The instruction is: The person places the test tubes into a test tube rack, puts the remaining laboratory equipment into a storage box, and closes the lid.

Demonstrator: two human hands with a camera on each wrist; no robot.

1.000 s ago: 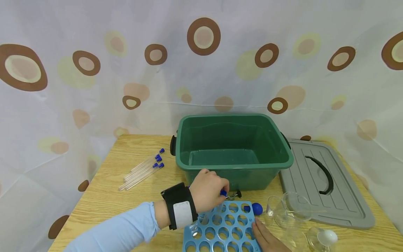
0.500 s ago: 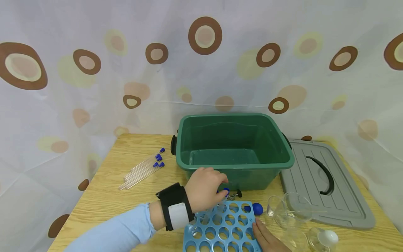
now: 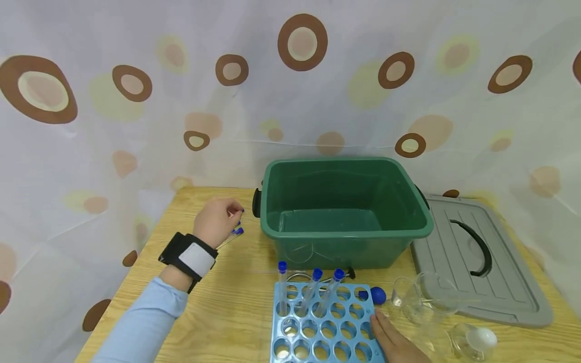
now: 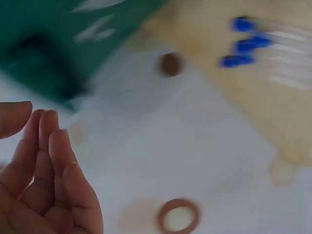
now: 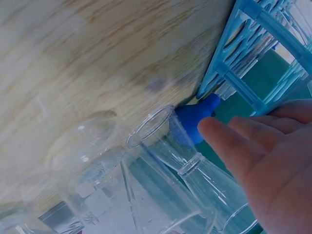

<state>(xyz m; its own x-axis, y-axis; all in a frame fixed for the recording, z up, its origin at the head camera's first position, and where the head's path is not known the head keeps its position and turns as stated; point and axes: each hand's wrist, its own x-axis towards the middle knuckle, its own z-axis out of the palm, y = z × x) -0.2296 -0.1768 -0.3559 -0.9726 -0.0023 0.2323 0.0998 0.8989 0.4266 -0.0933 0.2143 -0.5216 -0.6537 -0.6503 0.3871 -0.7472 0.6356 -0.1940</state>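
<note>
My left hand [image 3: 218,219] reaches over the capped test tubes [image 3: 231,237] lying on the left of the table, hiding most of them. In the left wrist view its fingers are loosely bent with nothing between them, and the tubes' blue caps [image 4: 243,45] show apart from the hand. Three more test tubes [image 3: 283,290] with blue caps stand in the blue rack [image 3: 278,330], two of them leaning. My right hand [image 3: 397,343] rests its extended fingers against the rack's right edge. From the right wrist, its fingertips [image 5: 210,127] appear close to a blue rubber bulb [image 5: 192,119].
Behind the rack stands a green bin [image 3: 345,234]; its grey lid [image 3: 481,272] lies to the right. Clear glassware [image 3: 431,300] and a white-capped glass vessel [image 3: 481,339] crowd the right side. A metal piece with a black knob [image 3: 350,273] lies between rack and bin.
My left hand has let go of a test tube at the rack and moved left and back to the tubes lying on the table. My right hand has stayed at the rack.
</note>
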